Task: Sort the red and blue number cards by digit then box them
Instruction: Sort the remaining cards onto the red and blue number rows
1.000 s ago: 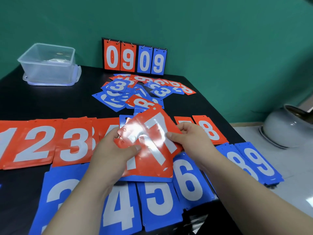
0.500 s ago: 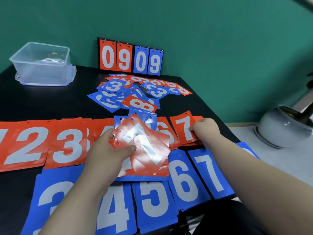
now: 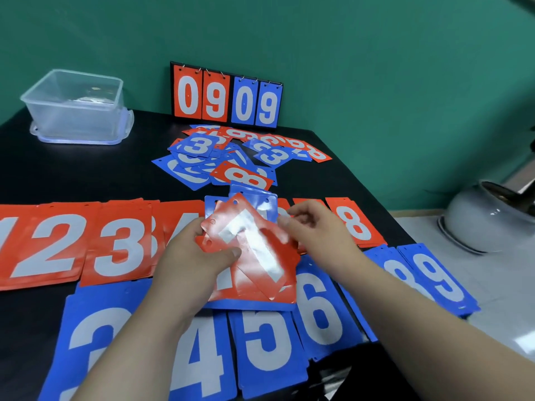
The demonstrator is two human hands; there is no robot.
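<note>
My left hand grips a fanned stack of cards above the middle of the black table, a glossy red 7 on top. My right hand pinches that card's right edge; its fingertips are motion-blurred. Sorted red piles 1 to 4 run along the left, with a red 8 pile at the right. Blue piles 3, 4, 5, 6 lie nearest me, and blue 8 and 9 to the right. Unsorted cards lie in a heap further back.
A clear plastic box sits on its lid at the table's back left. A flip scoreboard reading 0909 stands against the green wall. A grey pot sits on the floor beyond the table's right edge.
My right hand carried a red 7 card to the red pile on the right, left it there, and came back to the stack in my left hand.
</note>
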